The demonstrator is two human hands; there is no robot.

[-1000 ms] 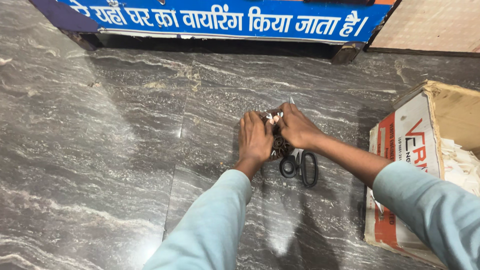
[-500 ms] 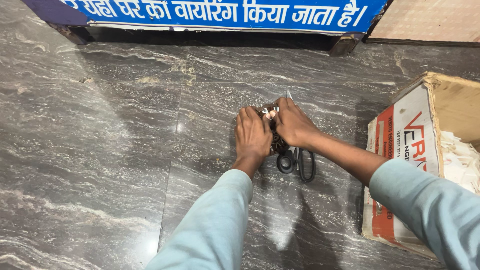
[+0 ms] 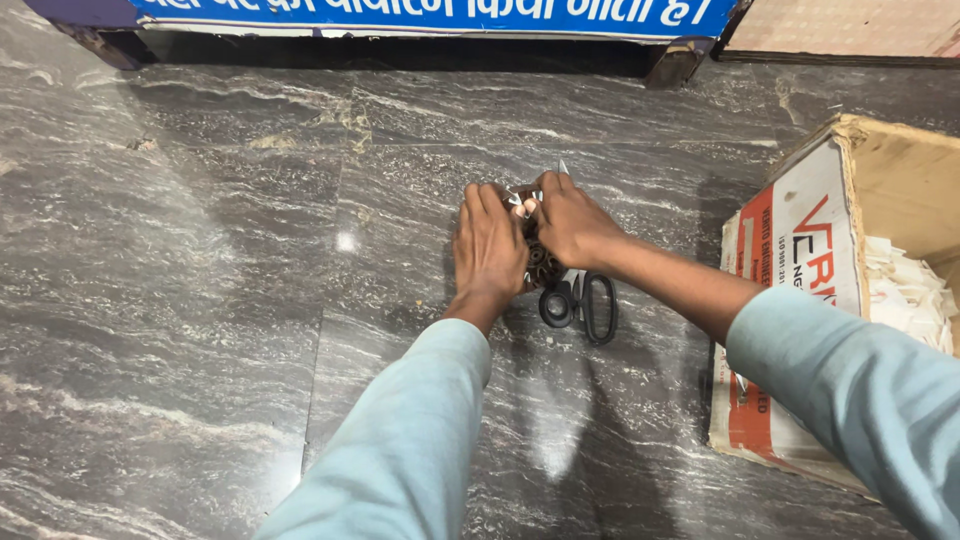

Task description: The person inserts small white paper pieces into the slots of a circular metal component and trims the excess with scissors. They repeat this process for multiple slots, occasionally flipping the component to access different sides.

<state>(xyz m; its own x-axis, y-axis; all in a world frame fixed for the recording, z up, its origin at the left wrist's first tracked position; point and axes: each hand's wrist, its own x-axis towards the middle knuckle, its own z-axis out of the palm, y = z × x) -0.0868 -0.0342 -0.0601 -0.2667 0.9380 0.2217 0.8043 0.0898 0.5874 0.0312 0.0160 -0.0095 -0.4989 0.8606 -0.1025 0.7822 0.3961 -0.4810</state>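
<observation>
At the top of your view you see a long blue sign [image 3: 440, 15] with white letters, standing at the far edge of the grey floor. On your right sits an open cardboard box [image 3: 800, 260]. Its side is white and red, and white paper scraps [image 3: 905, 295] lie inside it.

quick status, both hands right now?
Left hand: fingers curled over the round brown wound part on the floor.
Right hand: pinching small white pieces at its top.
</observation>
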